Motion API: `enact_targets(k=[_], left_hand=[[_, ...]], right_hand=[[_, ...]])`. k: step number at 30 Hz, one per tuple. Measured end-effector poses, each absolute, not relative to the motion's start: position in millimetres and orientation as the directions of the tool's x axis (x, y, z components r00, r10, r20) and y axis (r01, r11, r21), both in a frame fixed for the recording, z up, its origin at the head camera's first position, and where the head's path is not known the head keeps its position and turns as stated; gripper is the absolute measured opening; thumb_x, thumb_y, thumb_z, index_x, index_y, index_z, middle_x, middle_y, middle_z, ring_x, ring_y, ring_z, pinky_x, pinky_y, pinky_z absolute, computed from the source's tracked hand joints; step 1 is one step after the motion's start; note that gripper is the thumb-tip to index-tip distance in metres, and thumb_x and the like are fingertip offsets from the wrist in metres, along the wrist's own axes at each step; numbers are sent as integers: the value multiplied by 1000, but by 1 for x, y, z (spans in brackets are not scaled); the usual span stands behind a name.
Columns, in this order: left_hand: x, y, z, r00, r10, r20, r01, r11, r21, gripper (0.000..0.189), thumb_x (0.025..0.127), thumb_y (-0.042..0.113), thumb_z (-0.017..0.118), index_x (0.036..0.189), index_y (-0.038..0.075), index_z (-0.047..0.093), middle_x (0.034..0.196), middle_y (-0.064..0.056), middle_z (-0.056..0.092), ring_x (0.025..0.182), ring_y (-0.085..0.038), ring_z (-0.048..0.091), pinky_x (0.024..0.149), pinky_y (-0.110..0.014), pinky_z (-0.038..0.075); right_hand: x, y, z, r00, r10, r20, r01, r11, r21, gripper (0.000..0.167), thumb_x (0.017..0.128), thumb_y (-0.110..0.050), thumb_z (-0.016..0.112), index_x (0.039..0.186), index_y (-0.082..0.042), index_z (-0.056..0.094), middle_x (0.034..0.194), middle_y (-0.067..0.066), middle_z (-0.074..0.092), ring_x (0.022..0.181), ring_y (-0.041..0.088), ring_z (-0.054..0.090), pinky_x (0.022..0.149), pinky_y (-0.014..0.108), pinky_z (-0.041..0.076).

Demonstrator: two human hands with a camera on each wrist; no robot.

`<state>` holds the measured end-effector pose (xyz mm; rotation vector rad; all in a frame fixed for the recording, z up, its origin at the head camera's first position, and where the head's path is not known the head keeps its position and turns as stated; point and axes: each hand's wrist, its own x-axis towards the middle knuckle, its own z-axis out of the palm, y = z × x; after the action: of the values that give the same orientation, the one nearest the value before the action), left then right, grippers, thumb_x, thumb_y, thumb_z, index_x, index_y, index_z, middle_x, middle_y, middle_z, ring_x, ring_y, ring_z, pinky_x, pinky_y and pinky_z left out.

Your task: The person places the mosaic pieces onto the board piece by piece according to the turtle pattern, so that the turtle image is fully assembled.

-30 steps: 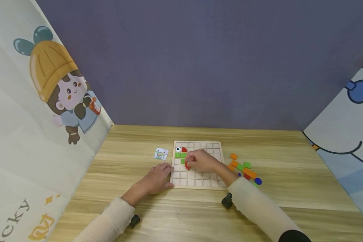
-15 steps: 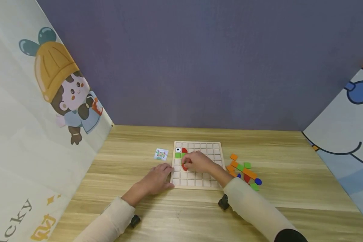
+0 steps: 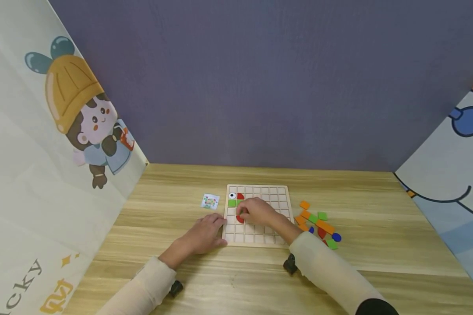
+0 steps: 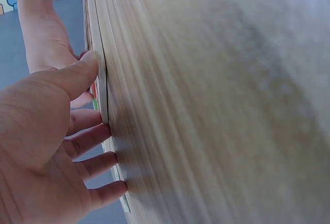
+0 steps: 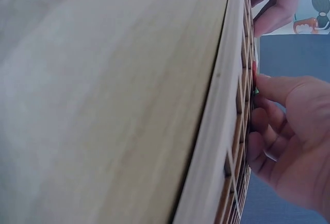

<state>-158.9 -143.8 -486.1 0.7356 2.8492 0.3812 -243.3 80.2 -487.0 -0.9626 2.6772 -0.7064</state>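
A wooden grid board (image 3: 266, 238) lies on the table in the head view. A round eye tile (image 3: 232, 196), a red quarter-circle tile (image 3: 240, 196) and green square tiles (image 3: 231, 203) sit in its upper left cells. My right hand (image 3: 257, 211) is over the board, its curled fingers and thumb at another red quarter-circle tile (image 3: 240, 219), which they partly cover. In the right wrist view the thumb touches that red tile (image 5: 254, 73). My left hand (image 3: 206, 233) rests at the board's left edge, fairly straight fingers touching the rim, as the left wrist view also shows.
Several loose orange, green, red and blue pieces (image 3: 325, 226) lie right of the board, near my right forearm. A small printed pattern card (image 3: 210, 201) lies left of it. A dark partition (image 3: 268, 87) rises behind the table.
My right hand has moved slightly left and toward me with the red quarter-circle tile, which now lies lower in the grid. In the last half second it barely moves. The left hand stays put.
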Motion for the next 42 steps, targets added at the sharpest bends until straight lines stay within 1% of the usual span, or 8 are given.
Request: enact_targets(k=[5, 7, 14, 18, 26, 31, 36, 42], left_hand=[[-159, -143, -487, -862, 496, -102, 452, 845, 286, 67, 92, 42, 74, 142, 2, 55, 145, -17, 54, 137, -36, 50, 110, -59, 45], [-159, -143, -486, -862, 495, -105, 451, 846, 285, 67, 92, 42, 74, 142, 2, 55, 145, -17, 53, 137, -36, 49, 110, -58, 45], [-159, -142, -485, -867, 485, -113, 440, 853, 279, 66, 92, 42, 74, 143, 3, 55, 146, -16, 53, 138, -36, 49, 111, -58, 45], [-159, -142, -485, -869, 481, -114, 435, 854, 286, 66, 92, 41, 74, 143, 3, 54, 147, -16, 53, 138, -36, 49, 111, -58, 44], [-159, -143, -486, -866, 489, -109, 443, 849, 287, 65, 93, 40, 74, 142, 3, 54, 147, -17, 53, 138, -37, 49, 111, -58, 44], [-159, -143, -486, -865, 489, -109, 443, 848, 290, 66, 93, 41, 74, 143, 2, 54, 147, -17, 52, 138, -37, 49, 111, -58, 44], [-160, -142, -488, -864, 491, -112, 443, 847, 293, 66, 93, 40, 73, 143, 3, 54, 147, -17, 52, 139, -37, 49, 112, -58, 44], [-160, -143, -488, -864, 492, -105, 444, 844, 299, 66, 92, 40, 74, 142, 2, 54, 147, -17, 52, 138, -37, 49, 111, -59, 44]], right_hand=[[-243, 83, -486, -787, -616, -41, -516, 693, -503, 16, 95, -8, 66, 104, -16, 76, 79, -9, 68, 67, 5, 54, 80, 32, 55], [-244, 86, -485, -792, -609, -43, -507, 696, -508, 16, 96, -9, 65, 105, -17, 76, 79, -10, 67, 68, 4, 55, 81, 32, 55], [-247, 103, -479, -804, -595, -18, -504, 696, -512, 12, 98, -15, 65, 105, -18, 74, 86, -9, 69, 71, 5, 57, 73, 30, 52], [-249, 117, -475, -813, -582, -22, -489, 703, -516, 12, 99, -18, 65, 107, -16, 73, 89, -7, 70, 74, 5, 58, 74, 29, 53], [-249, 156, -470, -809, -587, -28, -466, 671, -577, 16, 99, -17, 65, 112, -10, 72, 91, -3, 70, 76, 8, 59, 73, 29, 53], [-249, 183, -472, -824, -565, -43, -431, 673, -601, 16, 100, -19, 65, 112, -10, 71, 94, -2, 70, 82, 10, 61, 75, 30, 54], [-245, 211, -474, -837, -543, -71, -390, 681, -620, 13, 101, -20, 63, 110, -14, 71, 97, -4, 70, 88, 11, 63, 78, 31, 55], [-238, 237, -473, -835, -546, -76, -398, 692, -602, 5, 99, -18, 66, 101, -16, 71, 91, -5, 70, 80, 9, 61, 73, 27, 54]])
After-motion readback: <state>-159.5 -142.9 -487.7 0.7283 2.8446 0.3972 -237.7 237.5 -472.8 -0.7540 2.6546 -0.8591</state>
